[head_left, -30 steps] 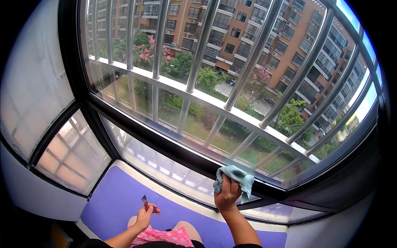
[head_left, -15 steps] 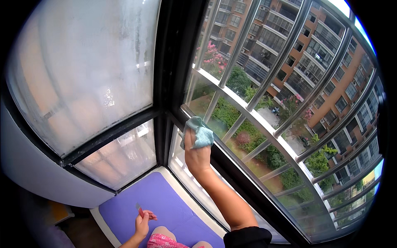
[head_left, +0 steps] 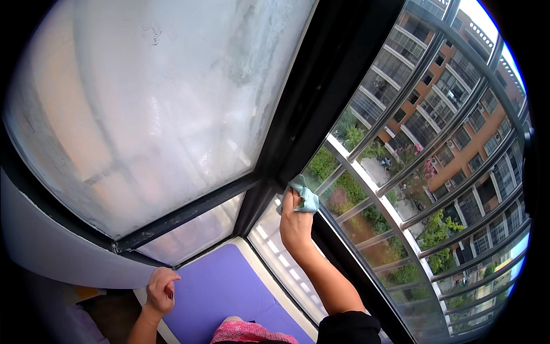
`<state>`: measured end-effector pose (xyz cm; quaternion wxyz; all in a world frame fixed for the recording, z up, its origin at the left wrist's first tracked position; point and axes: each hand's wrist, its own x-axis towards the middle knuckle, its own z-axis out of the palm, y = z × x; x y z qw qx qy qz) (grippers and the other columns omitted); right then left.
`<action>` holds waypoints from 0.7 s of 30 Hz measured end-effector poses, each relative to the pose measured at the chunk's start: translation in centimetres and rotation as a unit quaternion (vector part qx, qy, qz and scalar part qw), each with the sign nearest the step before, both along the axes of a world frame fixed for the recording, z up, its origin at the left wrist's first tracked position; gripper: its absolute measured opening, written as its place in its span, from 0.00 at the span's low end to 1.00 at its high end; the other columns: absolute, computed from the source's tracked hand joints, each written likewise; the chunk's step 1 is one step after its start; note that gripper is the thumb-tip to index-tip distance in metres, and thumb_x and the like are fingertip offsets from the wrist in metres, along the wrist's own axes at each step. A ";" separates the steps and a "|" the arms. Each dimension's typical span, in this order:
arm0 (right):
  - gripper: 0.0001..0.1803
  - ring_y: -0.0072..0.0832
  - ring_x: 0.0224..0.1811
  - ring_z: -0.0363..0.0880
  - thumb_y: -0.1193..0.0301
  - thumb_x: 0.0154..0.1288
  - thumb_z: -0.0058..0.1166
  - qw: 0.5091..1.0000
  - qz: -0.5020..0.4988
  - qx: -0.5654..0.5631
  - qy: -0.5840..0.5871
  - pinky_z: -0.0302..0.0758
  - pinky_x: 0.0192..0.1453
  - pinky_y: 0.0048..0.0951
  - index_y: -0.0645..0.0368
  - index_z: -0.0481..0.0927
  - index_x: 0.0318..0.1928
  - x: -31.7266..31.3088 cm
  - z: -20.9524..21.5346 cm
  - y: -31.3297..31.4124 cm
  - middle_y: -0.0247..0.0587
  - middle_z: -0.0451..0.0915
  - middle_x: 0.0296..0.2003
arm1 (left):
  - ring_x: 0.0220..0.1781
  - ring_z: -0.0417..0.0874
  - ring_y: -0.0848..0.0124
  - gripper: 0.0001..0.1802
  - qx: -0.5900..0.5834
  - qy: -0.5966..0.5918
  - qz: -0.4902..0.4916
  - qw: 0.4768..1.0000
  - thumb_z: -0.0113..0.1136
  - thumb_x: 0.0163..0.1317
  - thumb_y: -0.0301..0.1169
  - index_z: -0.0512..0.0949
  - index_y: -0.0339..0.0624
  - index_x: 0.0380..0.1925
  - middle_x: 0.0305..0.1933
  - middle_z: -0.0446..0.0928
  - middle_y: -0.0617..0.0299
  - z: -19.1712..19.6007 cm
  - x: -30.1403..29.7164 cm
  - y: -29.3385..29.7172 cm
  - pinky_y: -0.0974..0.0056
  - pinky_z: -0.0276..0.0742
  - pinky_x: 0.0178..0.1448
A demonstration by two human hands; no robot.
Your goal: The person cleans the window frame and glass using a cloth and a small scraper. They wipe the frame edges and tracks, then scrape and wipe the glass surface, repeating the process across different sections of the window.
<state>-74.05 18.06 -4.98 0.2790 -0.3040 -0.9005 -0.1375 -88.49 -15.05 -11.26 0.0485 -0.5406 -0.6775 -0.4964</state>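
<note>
My right hand grips a bunched light-blue cloth and presses it against the clear window pane, close to the dark upright frame post. My left hand is low at the left, fingers curled shut around a small dark object that I cannot make out, near the edge of a purple mat. My right forearm reaches up from the lower edge in a dark sleeve.
A frosted, streaky pane fills the upper left, with a smaller pane under a dark crossbar. Outside, metal security bars cross the glass; apartment blocks and trees lie beyond. A pink patterned garment shows at the bottom.
My view has swung left toward the frosted pane. My right hand has carried the cloth along the glass to the frame post. My left hand stays low by the mat.
</note>
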 end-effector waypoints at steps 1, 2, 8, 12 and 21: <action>0.20 0.49 0.49 0.72 0.80 0.54 0.46 0.999 -0.031 -0.025 -0.026 0.69 0.53 0.44 0.71 0.71 0.49 -1.0 0.4 0.2 0.56 0.72 0.50 | 0.32 0.78 0.56 0.09 0.010 0.066 -0.028 0.997 0.54 0.47 0.20 0.74 0.39 0.31 0.30 0.76 0.55 1.2 -1.4 0.4 0.56 0.75 0.42; 0.20 0.50 0.50 0.72 0.80 0.54 0.46 0.999 -0.016 -0.045 -0.026 0.69 0.54 0.44 0.71 0.71 0.50 -1.0 0.7 -0.2 0.56 0.72 0.50 | 0.32 0.78 0.56 0.10 0.002 0.111 -0.046 0.993 0.55 0.45 0.21 0.74 0.39 0.31 0.29 0.76 0.55 2.4 -2.8 0.1 0.56 0.75 0.41; 0.27 0.50 0.59 0.66 0.82 0.54 0.46 0.999 0.003 -0.035 0.009 0.64 0.61 0.43 0.71 0.67 0.57 5.5 0.4 -2.6 0.57 0.67 0.58 | 0.24 0.74 0.61 0.11 -0.028 0.249 -0.092 0.964 0.57 0.39 0.23 0.73 0.39 0.28 0.22 0.71 0.60 5.6 -8.5 -3.0 0.59 0.72 0.32; 0.20 0.49 0.48 0.70 0.82 0.53 0.45 1.000 0.020 -0.006 0.022 0.68 0.50 0.43 0.70 0.71 0.49 0.5 0.8 -0.4 0.55 0.71 0.47 | 0.18 0.67 0.63 0.09 -0.085 0.354 -0.090 0.927 0.55 0.38 0.26 0.72 0.37 0.24 0.16 0.63 0.61 5.2 -10.8 -4.5 0.62 0.64 0.26; 0.26 0.42 0.49 0.76 0.82 0.43 0.55 0.998 -0.028 -0.052 0.024 0.73 0.52 0.38 0.58 0.77 0.49 20.6 0.7 -6.2 0.42 0.78 0.48 | 0.18 0.66 0.59 0.12 -0.058 0.407 -0.037 0.911 0.53 0.42 0.28 0.73 0.31 0.28 0.16 0.62 0.56 2.1 -11.4 -5.8 0.58 0.64 0.29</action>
